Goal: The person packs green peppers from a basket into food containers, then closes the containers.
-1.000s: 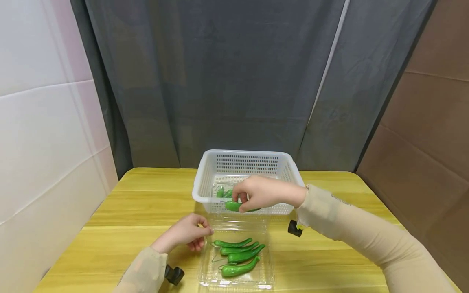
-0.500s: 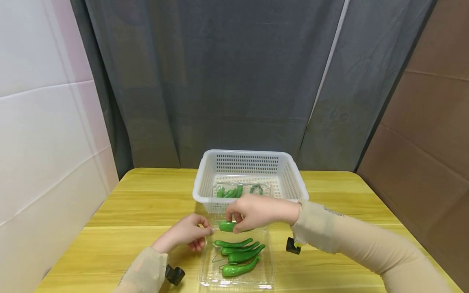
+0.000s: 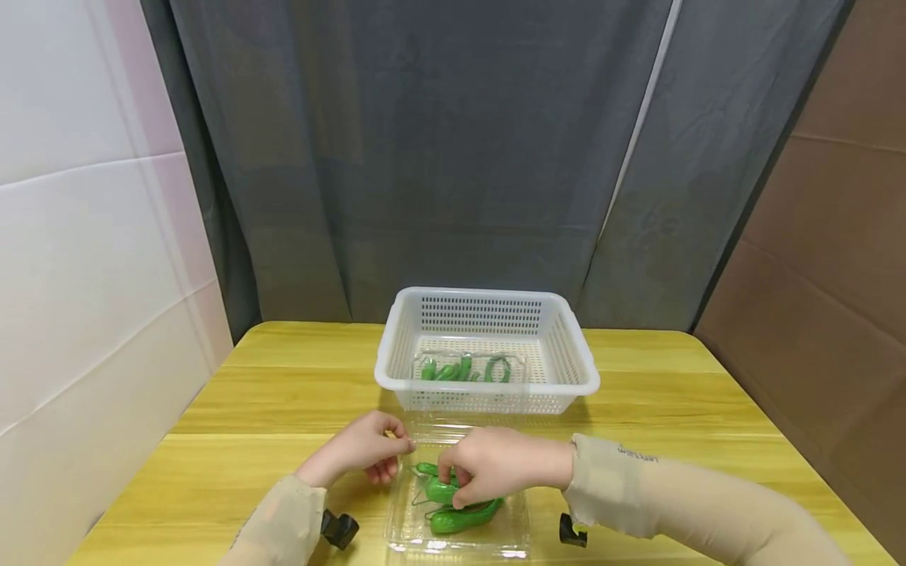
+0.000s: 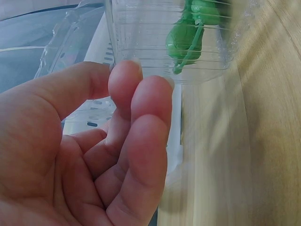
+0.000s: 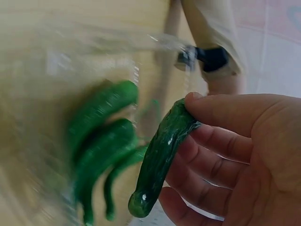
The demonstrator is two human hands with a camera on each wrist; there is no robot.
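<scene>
A clear plastic tray (image 3: 522, 536) lies on the yellow table near me, with several green toy peppers (image 3: 467, 516) in it. My right hand (image 3: 460, 481) hangs low over the tray, pinching one more green pepper (image 3: 439, 494) between thumb and fingers. In the right wrist view that held pepper (image 5: 162, 155) hangs just above the peppers in the tray (image 5: 101, 141), gripped by my right hand (image 5: 194, 120). My left hand (image 3: 396, 450) sits at the tray's far left corner, its curled fingertips (image 4: 150, 101) pinching the clear rim (image 4: 141, 56).
A white perforated basket (image 3: 488, 390) stands behind the tray, holding a few more green peppers (image 3: 453, 368) in clear packaging. Grey curtains hang behind the table, a white wall stands on the left and brown board on the right. Black wrist mounts (image 3: 338, 528) show at both sleeves.
My right hand has carried the green pepper from the basket's front edge toward me and down into the clear tray. The left hand has stayed at the tray's corner.
</scene>
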